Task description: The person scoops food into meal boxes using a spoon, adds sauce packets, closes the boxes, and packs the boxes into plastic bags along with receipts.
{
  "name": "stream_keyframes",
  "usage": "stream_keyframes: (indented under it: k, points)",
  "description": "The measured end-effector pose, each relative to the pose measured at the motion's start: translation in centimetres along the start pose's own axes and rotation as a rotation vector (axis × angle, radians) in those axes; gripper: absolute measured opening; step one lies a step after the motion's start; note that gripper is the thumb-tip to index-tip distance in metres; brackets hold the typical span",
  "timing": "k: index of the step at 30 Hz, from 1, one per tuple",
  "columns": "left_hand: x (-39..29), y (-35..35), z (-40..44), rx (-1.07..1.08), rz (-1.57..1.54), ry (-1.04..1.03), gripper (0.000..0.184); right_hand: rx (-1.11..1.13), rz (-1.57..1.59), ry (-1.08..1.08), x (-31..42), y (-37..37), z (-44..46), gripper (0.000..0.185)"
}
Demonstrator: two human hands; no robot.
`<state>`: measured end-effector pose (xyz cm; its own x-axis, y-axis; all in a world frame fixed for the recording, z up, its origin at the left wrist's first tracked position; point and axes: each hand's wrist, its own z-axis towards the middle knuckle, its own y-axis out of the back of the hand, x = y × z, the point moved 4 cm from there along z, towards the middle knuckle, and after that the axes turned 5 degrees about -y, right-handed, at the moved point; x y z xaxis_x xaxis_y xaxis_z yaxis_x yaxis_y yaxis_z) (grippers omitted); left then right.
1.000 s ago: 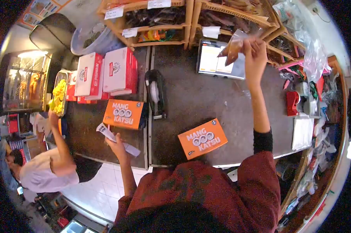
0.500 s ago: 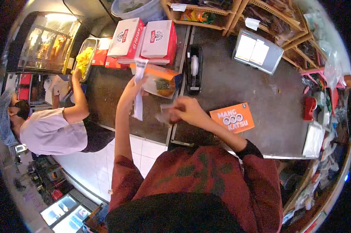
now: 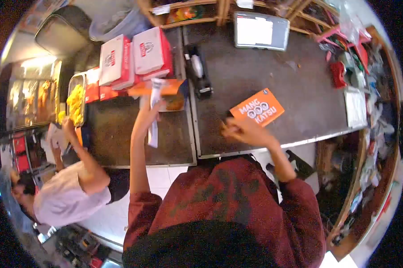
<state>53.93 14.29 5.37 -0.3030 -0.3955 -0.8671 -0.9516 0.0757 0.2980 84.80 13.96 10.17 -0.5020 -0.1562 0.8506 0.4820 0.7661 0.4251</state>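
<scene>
My left hand [image 3: 149, 109] is closed on a long white paper strip [image 3: 154, 94], which hangs down past the fingers. Just beyond it lies an orange box [image 3: 168, 87] with its lid raised; some brown food [image 3: 174, 105] shows inside. My right hand [image 3: 239, 131] is blurred, with its fingers bent, at the near edge of a second orange box [image 3: 258, 108], which is closed and lettered in white. Whether something small is between the right fingers cannot be made out.
White-and-red boxes [image 3: 114, 60] are stacked behind my left hand. A black tape dispenser [image 3: 198, 71] lies mid-table, a tablet [image 3: 261, 31] at the back. At the left a co-worker [image 3: 72, 192] reaches to a tray of yellow food [image 3: 75, 105]. A red dispenser [image 3: 338, 74] stands at the right.
The left orange box, closed a second ago, now has its lid up. My right hand has left the clear bag's place near the tablet, come down to the left box, then moved right to the second box.
</scene>
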Motion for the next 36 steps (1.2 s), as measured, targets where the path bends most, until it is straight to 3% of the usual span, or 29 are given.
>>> stream_keyframes:
  k: [3,4,6,7,8,9,10,12,13,15,16,17,19,21,23,25,27,28,30,33,36]
  points:
    - [-1.0,-5.2,-1.5,0.194,0.159,-0.011,0.042,0.291,-0.156,-0.144,-5.8,0.6,-7.6,0.021]
    - [-0.4,-6.9,-1.2,0.350,0.240,0.008,0.044,0.279,-0.150,-0.150,-8.2,0.3,-8.5,0.021]
    - [-4.0,-10.6,-1.4,0.439,0.249,-0.082,0.044,-0.145,-0.377,-0.424,-13.2,1.4,-9.1,0.036]
    - [-5.1,-12.2,-1.0,0.458,0.233,-0.127,0.043,-0.157,-0.373,-0.425,-13.5,1.8,-9.0,0.036]
    - [-5.6,-13.9,-0.2,0.460,0.240,-0.135,0.043,-0.354,-0.218,-0.312,-13.0,2.9,-8.4,0.044]
    - [-6.2,-15.3,0.8,0.386,0.219,-0.226,0.041,-0.543,-0.063,-0.195,-12.6,4.0,-8.0,0.053]
    - [-7.0,-16.4,1.6,0.309,0.196,-0.314,0.040,-0.546,-0.064,-0.194,-12.3,4.3,-7.6,0.053]
    - [-8.3,-18.6,2.2,0.248,0.191,-0.292,0.042,-0.486,-0.917,0.036,-10.0,4.3,-7.5,0.059]
    - [-9.0,-19.2,2.3,0.186,0.188,-0.270,0.044,-0.486,-0.920,0.046,-9.8,5.2,-8.3,0.059]
    - [-9.3,-20.2,1.8,0.143,0.166,-0.237,0.046,0.001,-0.403,-0.275,-10.4,6.4,-9.3,0.057]
    - [-8.8,-20.1,1.6,0.013,0.245,-0.207,0.043,0.190,-0.363,-0.246,-9.3,8.7,-8.5,0.050]
    - [-7.8,-20.0,1.3,-0.118,0.323,-0.173,0.040,0.201,-0.371,-0.232,-8.9,11.6,-7.2,0.050]
    - [-4.2,-20.2,0.6,-0.235,0.352,-0.256,0.046,0.216,-0.006,-0.256,-9.0,16.7,-3.9,0.042]
    - [-2.5,-20.3,-1.9,-0.381,0.248,-0.071,0.052,-0.446,-0.621,0.102,-13.6,19.1,2.3,0.027]
    - [1.3,-20.7,-4.5,-0.372,0.051,0.145,0.051,-0.533,-1.051,0.187,-16.8,19.5,7.3,0.026]
    - [8.0,-20.9,-8.4,-0.369,0.233,0.181,0.045,-0.524,-1.095,0.193,-20.2,19.5,11.6,0.027]
    - [12.0,-22.1,-12.9,-0.429,0.393,0.050,0.041,-0.515,-1.137,0.197,-22.2,19.0,13.8,0.029]
    - [11.6,-22.8,-14.8,-0.440,0.388,0.067,0.041,-0.535,-1.112,0.198,-22.9,18.8,14.3,0.029]
    - [11.4,-24.3,-17.1,-0.481,-0.329,0.353,0.040,-0.573,-1.144,0.156,-22.2,19.0,14.6,0.030]
    - [11.1,-25.2,-17.4,-0.539,-0.372,0.418,0.039,-0.547,-1.162,0.203,-22.7,19.3,14.5,0.030]
    - [8.7,-25.0,-14.7,-0.503,-0.225,0.357,0.034,-0.542,-1.209,0.260,-23.3,19.0,14.2,0.028]
